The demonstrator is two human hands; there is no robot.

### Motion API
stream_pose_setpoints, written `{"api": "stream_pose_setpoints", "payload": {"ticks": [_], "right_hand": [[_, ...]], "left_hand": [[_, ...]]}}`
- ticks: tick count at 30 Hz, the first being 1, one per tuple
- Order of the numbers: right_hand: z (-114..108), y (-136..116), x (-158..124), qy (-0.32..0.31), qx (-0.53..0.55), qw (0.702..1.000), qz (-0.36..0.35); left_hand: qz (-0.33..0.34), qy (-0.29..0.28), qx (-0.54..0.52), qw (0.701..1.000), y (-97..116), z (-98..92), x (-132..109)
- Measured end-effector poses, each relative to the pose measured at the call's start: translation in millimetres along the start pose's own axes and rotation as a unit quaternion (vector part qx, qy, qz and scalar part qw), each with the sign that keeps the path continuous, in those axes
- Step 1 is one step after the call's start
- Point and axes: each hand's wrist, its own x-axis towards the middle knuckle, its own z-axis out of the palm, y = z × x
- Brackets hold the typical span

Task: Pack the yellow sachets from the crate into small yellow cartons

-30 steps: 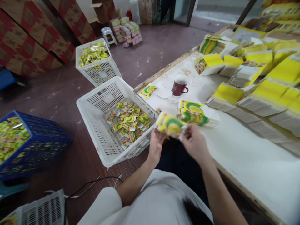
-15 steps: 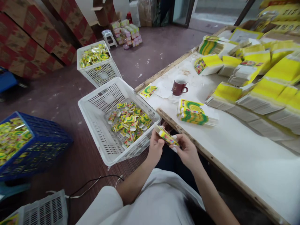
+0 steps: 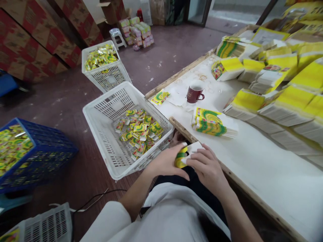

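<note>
Over my lap, at the table's wooden edge, I hold a small yellow and green carton [image 3: 180, 158] with a white flap. Its near face shows a dark opening. My left hand [image 3: 165, 162] grips the carton from the left, fingertips along its far side and thumb on the near side. On the right, the fingers of my right hand [image 3: 208, 166] are bent over the white flap and press on it. Left of my hands stands a white crate [image 3: 109, 168] with a heap of small yellow cartons [image 3: 141, 131]. A stack of flat yellow cartons [image 3: 209, 122] lies on the table beyond my right hand.
A dark red mug [image 3: 194, 93] stands on the white table [image 3: 267, 168]. Bundles of flat cartons [image 3: 277, 111] fill its right side. Another white crate [image 3: 108, 79] and a blue crate [image 3: 50, 151], both filled, stand on the floor. Cardboard boxes [image 3: 32, 40] are piled behind.
The carton has turned, so its white flap and green-yellow face now show. My left hand has swung over with thumb spread, and my right fingers have shifted onto the flap.
</note>
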Motion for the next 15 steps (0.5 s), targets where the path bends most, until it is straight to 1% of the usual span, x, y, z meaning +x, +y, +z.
{"api": "stream_pose_setpoints", "payload": {"ticks": [1,2,3,4,5,6,8,9,10,11,12,15], "right_hand": [[4.6,-2.1,-1.2,0.041,0.003,0.999,0.024],[9.4,-3.4,-2.5,0.099,0.013,0.993,0.064],[14.3,-3.8,-3.8,0.158,0.040,0.980,0.114],[18.8,-3.6,-5.0,0.201,0.087,0.962,0.166],[23.0,-3.0,-6.2,0.217,0.154,0.940,0.213],[26.8,-2.3,-7.3,0.204,0.232,0.917,0.253],[33.1,-1.8,-8.6,0.138,0.374,0.864,0.308],[35.4,-2.3,-8.9,0.110,0.420,0.840,0.325],[37.0,-3.1,-8.8,0.090,0.447,0.824,0.335],[38.0,-4.2,-8.4,0.079,0.462,0.816,0.337],[38.2,-5.5,-8.0,0.070,0.469,0.815,0.333],[35.7,-8.3,-8.2,0.052,0.463,0.830,0.307]], "left_hand": [[-0.016,-0.004,0.019,1.000,2.1,7.0,0.4],[-0.028,0.009,0.029,0.999,3.4,14.6,0.8],[-0.038,0.034,0.035,0.998,3.8,22.1,1.1],[-0.044,0.061,0.043,0.996,3.4,28.8,1.1],[-0.045,0.082,0.052,0.994,2.5,34.7,0.8],[-0.041,0.092,0.063,0.993,1.1,39.7,0.2],[-0.019,0.095,0.088,0.991,-2.4,47.8,-1.4],[-0.003,0.087,0.101,0.991,-4.1,51.2,-2.4],[0.017,0.074,0.112,0.991,-5.6,54.2,-3.4],[0.036,0.063,0.120,0.990,-6.8,56.5,-4.3],[0.053,0.058,0.125,0.989,-7.5,58.2,-5.1],[0.073,0.062,0.122,0.988,-6.4,58.2,-6.9]]}}
